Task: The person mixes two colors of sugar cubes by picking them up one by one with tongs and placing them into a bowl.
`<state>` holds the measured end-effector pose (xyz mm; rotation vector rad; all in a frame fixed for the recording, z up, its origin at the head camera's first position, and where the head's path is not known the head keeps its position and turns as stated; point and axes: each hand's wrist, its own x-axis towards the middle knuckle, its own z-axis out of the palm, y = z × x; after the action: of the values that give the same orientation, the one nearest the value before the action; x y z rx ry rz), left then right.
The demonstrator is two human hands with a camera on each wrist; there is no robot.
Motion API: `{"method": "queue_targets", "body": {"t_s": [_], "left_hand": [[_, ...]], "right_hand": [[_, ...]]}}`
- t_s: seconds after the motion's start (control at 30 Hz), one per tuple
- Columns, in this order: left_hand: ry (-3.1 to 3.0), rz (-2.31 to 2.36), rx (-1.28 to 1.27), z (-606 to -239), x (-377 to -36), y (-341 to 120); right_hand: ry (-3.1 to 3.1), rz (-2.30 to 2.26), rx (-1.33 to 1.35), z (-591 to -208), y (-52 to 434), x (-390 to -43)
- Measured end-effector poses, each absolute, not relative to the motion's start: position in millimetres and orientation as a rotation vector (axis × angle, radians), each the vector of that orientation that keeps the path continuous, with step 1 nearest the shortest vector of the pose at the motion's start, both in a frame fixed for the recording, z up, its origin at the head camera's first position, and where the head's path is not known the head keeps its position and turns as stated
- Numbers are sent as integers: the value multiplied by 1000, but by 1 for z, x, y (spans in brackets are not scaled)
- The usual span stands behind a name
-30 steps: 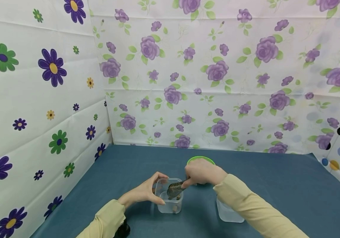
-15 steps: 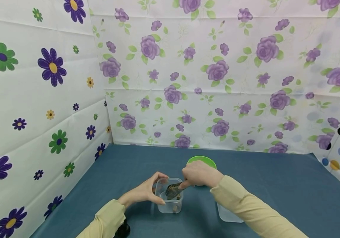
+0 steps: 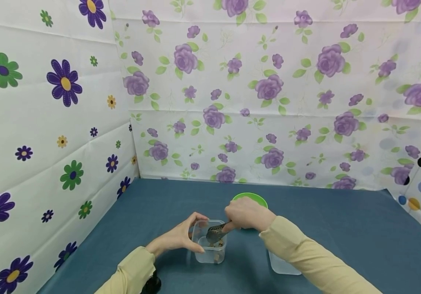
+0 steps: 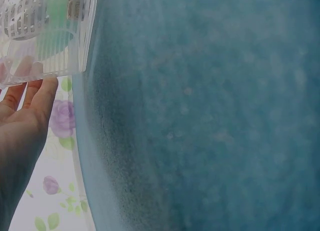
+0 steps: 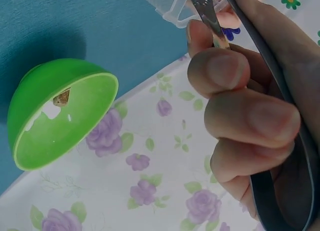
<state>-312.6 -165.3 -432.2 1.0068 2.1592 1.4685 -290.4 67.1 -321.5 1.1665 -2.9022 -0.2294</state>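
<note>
Honestly, left hand (image 3: 181, 237) grips the tub (image 3: 210, 247), right hand (image 3: 247, 214) pinches tongs (image 3: 216, 234) inside; squeeze too loosely and bits could drop onto the cloth (image 3: 343, 228).

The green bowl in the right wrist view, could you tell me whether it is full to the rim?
No, the green bowl is nearly bare inside, showing only one small brown piece and some pale marks on its wall.

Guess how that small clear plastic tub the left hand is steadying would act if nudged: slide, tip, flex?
The clear tub looks thin-walled with little inside, so probably light and prone to sliding on the blue tabletop. The left hand grips its side while the right hand works metal tongs in it, suggesting it shifts if unheld. Walls likely flex when squeezed.
</note>
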Motion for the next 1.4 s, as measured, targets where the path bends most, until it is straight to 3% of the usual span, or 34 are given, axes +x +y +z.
{"method": "queue_targets", "body": {"t_s": [0.77,1.4], "left_hand": [[2140,1456,1026,-430,-315,-164],[2202,1448,972,-431,-312,-164]], "right_hand": [[-2627,-653,1169,-332,50,-284],[-2766,-87,1278,-311,87,-289]]}}
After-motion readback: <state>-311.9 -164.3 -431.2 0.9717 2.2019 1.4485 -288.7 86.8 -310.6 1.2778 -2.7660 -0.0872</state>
